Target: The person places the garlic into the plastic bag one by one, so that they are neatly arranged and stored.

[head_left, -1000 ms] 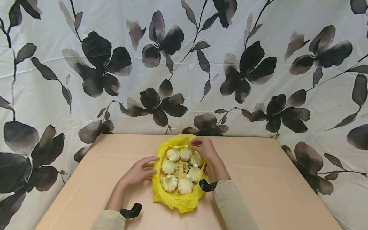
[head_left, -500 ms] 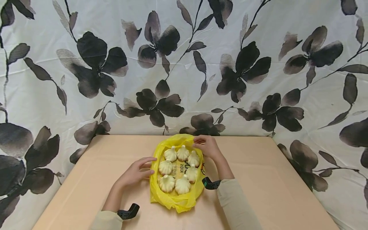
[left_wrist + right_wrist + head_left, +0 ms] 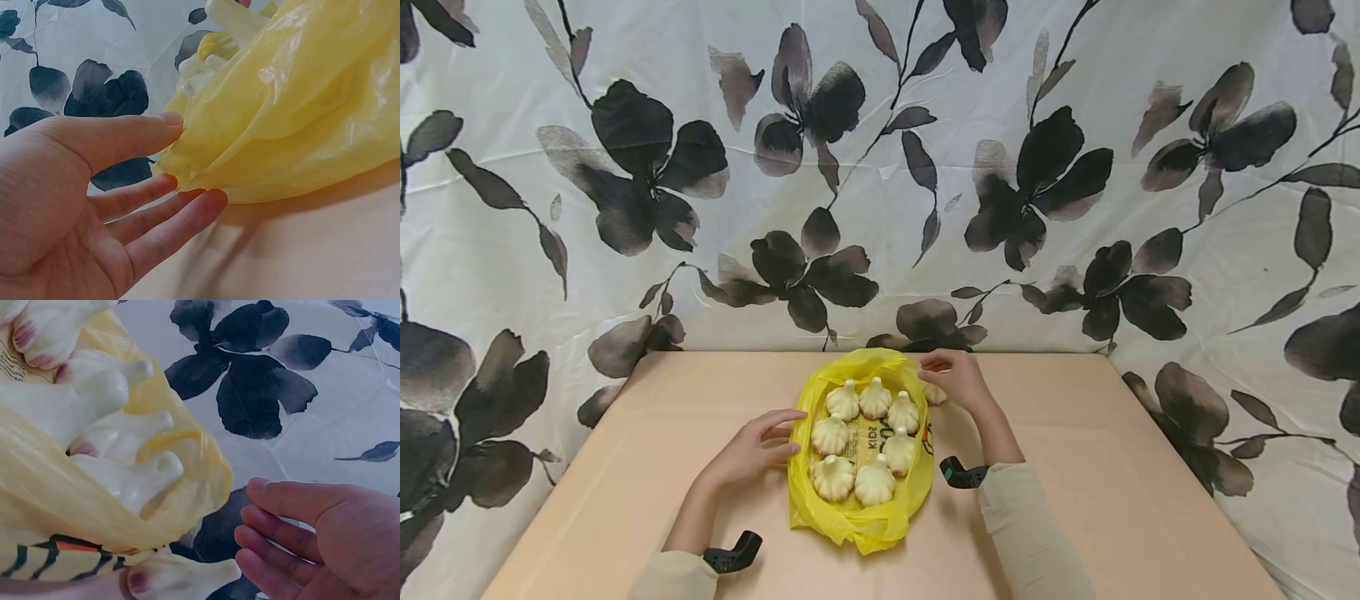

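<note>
A yellow plastic bag (image 3: 861, 533) lies on the table with its mouth spread wide. Several whitish garlic bulbs (image 3: 875, 481) sit in a ring inside it, around printed packaging. My left hand (image 3: 752, 450) is at the bag's left side; in the left wrist view its thumb and loosely extended fingertips touch the yellow film. My right hand (image 3: 958, 379) hovers beyond the bag's far right rim, fingers relaxed and holding nothing. Partly hidden below it, one more garlic bulb (image 3: 181, 575) lies outside the bag, its stem close to the right fingertips.
The table (image 3: 1075, 467) has a light peach covering. Behind it and at both sides hangs a white cloth (image 3: 925, 275) with dark floral print. Each wrist wears a black device (image 3: 733, 552).
My right hand has left the bag's rim and shifted right, and a garlic bulb outside the bag has come into sight beneath it. My left hand stays at the bag's left side.
</note>
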